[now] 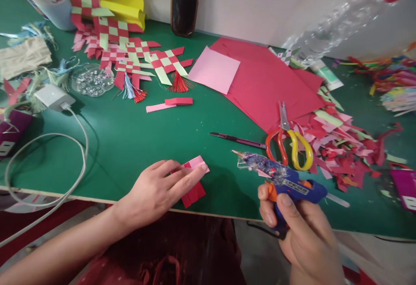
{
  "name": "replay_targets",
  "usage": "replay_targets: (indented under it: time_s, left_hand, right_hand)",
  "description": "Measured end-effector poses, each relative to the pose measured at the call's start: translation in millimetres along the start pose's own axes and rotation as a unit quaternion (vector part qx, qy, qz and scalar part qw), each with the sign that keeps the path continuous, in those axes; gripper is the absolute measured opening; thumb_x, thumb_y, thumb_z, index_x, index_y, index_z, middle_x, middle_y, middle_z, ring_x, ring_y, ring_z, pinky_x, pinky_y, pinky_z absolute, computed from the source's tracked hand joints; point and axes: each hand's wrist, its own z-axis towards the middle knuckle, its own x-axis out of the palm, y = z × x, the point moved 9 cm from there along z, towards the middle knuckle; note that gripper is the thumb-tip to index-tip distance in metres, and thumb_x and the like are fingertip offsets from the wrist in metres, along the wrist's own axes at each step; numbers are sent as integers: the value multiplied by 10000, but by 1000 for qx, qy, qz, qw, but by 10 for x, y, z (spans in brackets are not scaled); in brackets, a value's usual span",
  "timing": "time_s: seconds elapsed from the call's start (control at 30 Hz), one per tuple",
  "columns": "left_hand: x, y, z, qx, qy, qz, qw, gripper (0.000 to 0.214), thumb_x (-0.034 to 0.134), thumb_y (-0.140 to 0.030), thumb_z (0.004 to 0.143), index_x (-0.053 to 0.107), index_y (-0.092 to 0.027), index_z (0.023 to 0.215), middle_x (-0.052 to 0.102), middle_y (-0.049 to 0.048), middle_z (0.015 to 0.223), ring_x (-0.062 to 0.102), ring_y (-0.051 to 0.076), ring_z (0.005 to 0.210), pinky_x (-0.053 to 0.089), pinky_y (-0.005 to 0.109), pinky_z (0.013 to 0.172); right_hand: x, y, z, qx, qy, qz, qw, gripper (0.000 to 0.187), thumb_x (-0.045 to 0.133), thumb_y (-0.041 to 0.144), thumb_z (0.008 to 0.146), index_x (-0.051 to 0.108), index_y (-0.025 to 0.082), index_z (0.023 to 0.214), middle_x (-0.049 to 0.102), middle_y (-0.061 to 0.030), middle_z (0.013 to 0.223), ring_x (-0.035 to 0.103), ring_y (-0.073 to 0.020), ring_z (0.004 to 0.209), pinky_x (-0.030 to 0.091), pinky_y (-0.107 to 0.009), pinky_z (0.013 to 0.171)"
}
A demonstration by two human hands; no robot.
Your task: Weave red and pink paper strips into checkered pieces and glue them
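Observation:
My left hand [162, 185] lies with its fingers stretched out over a small piece of red and pink paper strips [194, 195] near the front edge of the table. Its index finger reaches across the pink strip, and part of the piece is hidden under the fingers. In my right hand [302, 228] is a blue hot glue gun [289, 184], its nozzle pointing left and strings of glue around the tip. The fingers wrap its handle by the orange trigger, and a clear glue stick [338, 200] protrudes from the back.
Beyond the glue gun lie scissors [286, 142], a craft knife [238, 140], red paper sheets [260, 81] and a heap of scraps [344, 146]. Woven paper fish [167, 61], a bead box [92, 79] and a white charger [55, 97] with a looping cable occupy the left.

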Motion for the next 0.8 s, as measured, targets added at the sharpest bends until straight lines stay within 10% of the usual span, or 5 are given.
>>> replay_targets:
  time_s: [0.23, 0.53, 0.8]
  left_hand:
    - [-10, -105, -4, 24, 29, 30, 999, 420, 317, -103, 1009, 413, -103, 1418, 686, 69, 1211, 594, 235, 1035, 491, 384, 882]
    - [9, -102, -6, 13, 30, 56, 998, 432, 309, -112, 1014, 400, -96, 1436, 646, 60, 1290, 557, 220, 1077, 450, 362, 934]
    - [79, -81, 6, 1, 77, 58, 995, 523, 344, -75, 972, 275, -87, 1490, 673, 82, 1243, 573, 229, 1011, 489, 372, 884]
  right_hand:
    - [-105, -49, 9, 9, -35, 47, 998, 157, 599, 355, 895, 638, 215, 834, 594, -23, 818, 490, -79, 507, 389, -232, 448]
    - [-725, -15, 13, -27, -258, 176, 950, 326, 778, 426, 702, 556, 201, 781, 521, 21, 795, 370, -37, 466, 313, -195, 389]
    - [-721, -82, 23, -16, -261, 169, 950, 385, 814, 452, 631, 578, 198, 796, 544, 22, 785, 385, -49, 472, 313, -207, 391]
